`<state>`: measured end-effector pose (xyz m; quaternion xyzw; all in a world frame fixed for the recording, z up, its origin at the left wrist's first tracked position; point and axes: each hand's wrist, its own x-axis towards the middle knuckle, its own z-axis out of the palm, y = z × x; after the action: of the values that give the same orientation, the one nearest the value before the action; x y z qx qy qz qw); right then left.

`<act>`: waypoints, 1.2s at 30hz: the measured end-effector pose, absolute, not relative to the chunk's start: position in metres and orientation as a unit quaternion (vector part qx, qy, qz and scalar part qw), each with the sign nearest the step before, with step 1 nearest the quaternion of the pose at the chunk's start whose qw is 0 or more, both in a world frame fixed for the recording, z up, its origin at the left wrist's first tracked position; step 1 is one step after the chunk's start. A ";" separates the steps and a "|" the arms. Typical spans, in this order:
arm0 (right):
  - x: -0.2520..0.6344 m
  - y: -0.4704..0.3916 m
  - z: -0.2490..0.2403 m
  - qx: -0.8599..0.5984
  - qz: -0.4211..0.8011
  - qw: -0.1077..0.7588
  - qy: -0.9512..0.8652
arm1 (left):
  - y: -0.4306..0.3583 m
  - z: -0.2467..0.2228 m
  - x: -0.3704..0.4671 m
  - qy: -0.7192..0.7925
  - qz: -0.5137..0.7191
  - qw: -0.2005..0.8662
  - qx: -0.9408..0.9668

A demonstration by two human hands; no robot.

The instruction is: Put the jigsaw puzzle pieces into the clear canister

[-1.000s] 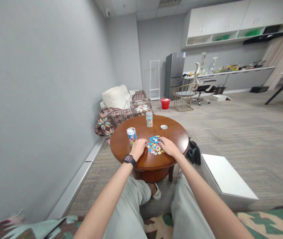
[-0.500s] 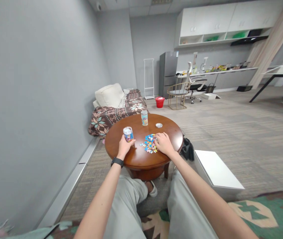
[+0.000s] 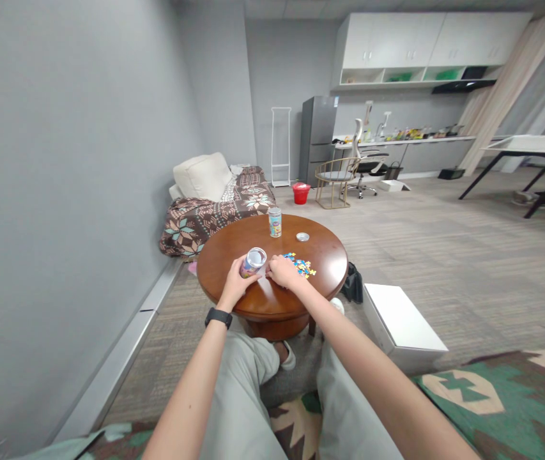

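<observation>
The printed can [image 3: 252,265] is just left of the frame's centre, above the left front part of the round wooden table [image 3: 227,239]. It leans: its long axis runs from the base at lower left to the silvery rim at upper right, so the round top end points up and rightward in the frame. Whether its base touches the tabletop cannot be told.

The left hand [image 3: 236,282] is partly closed around the can, fingers on its left side and thumb across its near side. The right hand [image 3: 282,271] is just right of the can, its fingers curled down close to the tabletop; whether they have hold of a piece cannot be seen. A dark watch [image 3: 218,317] is on the left wrist.

The jigsaw pieces [image 3: 303,268], mostly blue and yellow, lie in a loose pile right of centre, partly hidden by the right hand. Farther back, the second can [image 3: 275,223] stands upright, its long axis vertical, with the round lid [image 3: 303,237] lying flat to its right.

The table's curved front edge passes below both hands, under the forearms. Bare wood opens left of the held can, between it and the second can, and to the right of the pile, out to the table's right edge. Beyond that edge, on the floor, are a black bag [image 3: 353,284] and, at lower right, a white box [image 3: 404,316]. A patterned couch cover [image 3: 214,220] borders the table at upper left.
</observation>
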<state>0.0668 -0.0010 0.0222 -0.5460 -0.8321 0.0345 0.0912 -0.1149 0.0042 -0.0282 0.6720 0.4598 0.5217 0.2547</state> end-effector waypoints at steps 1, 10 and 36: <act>0.068 0.001 0.022 -0.541 0.046 0.090 -0.835 | 0.005 -0.030 -0.116 0.459 0.523 0.257 0.671; 0.077 0.011 0.046 -0.501 0.171 0.432 -0.730 | 0.007 -0.035 -0.118 0.462 0.531 0.264 0.660; 0.133 0.009 0.011 -0.612 0.051 0.139 -0.777 | 0.000 -0.030 -0.115 0.471 0.522 0.268 0.659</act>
<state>0.1329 0.0089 0.0107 -0.6119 -0.7769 0.0510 0.1393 -0.1151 0.0002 -0.0298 0.6591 0.4711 0.5215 0.2677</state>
